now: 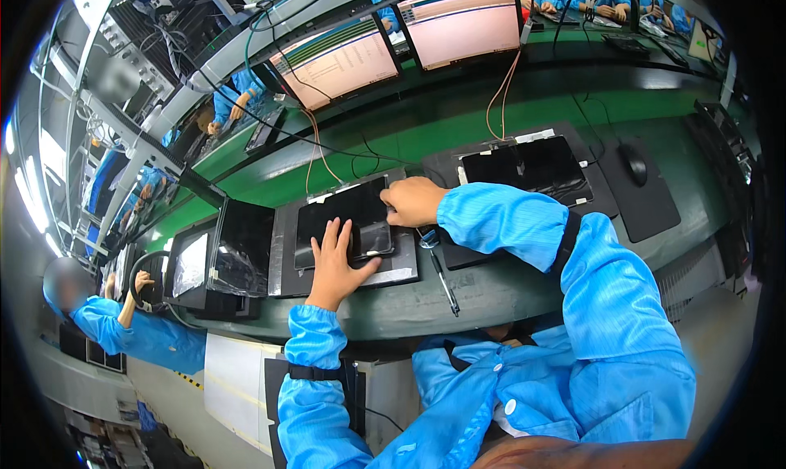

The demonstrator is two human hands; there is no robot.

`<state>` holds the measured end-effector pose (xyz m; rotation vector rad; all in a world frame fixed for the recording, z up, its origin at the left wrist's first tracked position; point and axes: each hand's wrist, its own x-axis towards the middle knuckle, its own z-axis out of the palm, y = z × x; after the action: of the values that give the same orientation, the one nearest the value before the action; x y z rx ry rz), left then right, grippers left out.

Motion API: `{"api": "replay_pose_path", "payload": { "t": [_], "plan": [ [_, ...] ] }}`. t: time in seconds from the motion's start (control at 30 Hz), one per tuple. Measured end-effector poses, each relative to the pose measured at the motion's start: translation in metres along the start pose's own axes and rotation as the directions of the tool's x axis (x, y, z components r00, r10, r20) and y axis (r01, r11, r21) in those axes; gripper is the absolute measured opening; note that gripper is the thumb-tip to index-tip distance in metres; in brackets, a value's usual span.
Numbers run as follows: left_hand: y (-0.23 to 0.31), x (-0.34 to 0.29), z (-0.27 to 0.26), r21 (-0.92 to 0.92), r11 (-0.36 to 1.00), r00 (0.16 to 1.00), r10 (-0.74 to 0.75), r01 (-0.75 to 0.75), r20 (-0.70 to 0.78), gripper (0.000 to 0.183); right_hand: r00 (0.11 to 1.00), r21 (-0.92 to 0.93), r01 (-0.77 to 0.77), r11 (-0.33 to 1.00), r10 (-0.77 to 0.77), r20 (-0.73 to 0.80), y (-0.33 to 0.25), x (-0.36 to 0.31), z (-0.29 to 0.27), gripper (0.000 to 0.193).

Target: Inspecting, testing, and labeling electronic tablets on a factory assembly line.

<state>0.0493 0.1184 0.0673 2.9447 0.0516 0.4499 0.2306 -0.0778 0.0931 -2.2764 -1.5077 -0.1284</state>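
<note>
A black flat tablet-like device with a glossy screen lies on a dark pad on the green bench. My left hand is open, its fingers spread and touching the lower left part of the screen. At the device's right edge, my right hand is closed, fingers curled and pressed together; anything inside them is hidden. Just below that hand, a pen-like tool lies on the bench. Farther right, a second black tablet-like device lies on another dark pad.
Two lit monitors stand behind, with thin cables running down to the devices. A black mouse sits on a mat at the right. Black panels stand on the left. A co-worker in blue is at the far left.
</note>
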Motion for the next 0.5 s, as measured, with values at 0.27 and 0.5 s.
{"api": "replay_pose_path", "payload": {
  "t": [0.27,0.5],
  "plan": [
    [0.013,-0.026,-0.066,-0.038,0.988,0.778,0.094,-0.150,-0.621,0.035,0.725,-0.186,0.213,0.959,-0.282,-0.628,0.002,-0.030,-0.066,0.033],
    [0.001,-0.235,-0.158,-0.987,0.005,0.480,-0.873,-0.163,-0.083,0.033,0.927,0.099,0.025,0.995,0.014,-0.374,0.030,-0.094,-0.021,0.034]
  ]
}}
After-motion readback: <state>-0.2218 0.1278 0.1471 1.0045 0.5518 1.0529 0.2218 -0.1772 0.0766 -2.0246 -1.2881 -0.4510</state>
